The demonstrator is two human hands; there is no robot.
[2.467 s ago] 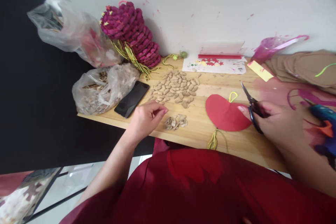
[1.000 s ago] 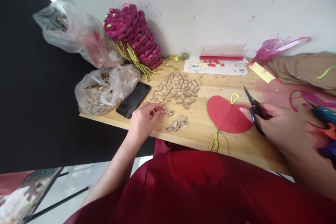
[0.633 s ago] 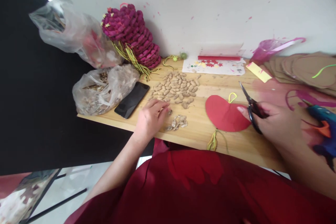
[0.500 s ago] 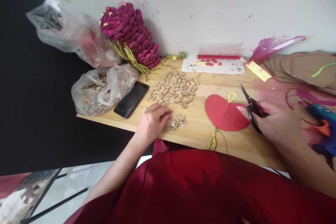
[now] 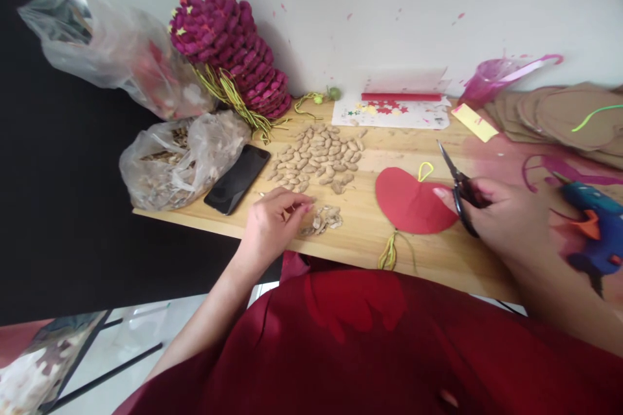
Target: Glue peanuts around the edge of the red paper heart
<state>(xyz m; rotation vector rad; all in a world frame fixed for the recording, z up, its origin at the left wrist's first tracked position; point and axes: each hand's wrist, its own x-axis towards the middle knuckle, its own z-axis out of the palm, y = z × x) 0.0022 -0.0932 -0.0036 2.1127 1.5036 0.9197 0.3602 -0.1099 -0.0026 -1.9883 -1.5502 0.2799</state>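
The white wall (image 5: 311,19) has pink spots on it, and a wooden table (image 5: 406,142) stands against it. From where I stand, I see the left arm reach over the table edge. The left hand (image 5: 275,220) is bent, back up, with its thumb and finger tips close together. I cannot tell if they pinch anything. They are just beside the broken shells (image 5: 328,217), and the peanuts (image 5: 318,155) lie in a heap a little farther back. The right hand (image 5: 501,211) is wrapped around the black scissors (image 5: 461,185), with the blades pointing at the wall (they look pointy!). Its thumb sticks out over the edge of the red paper heart (image 5: 411,201), which lies on the table between the two hands.
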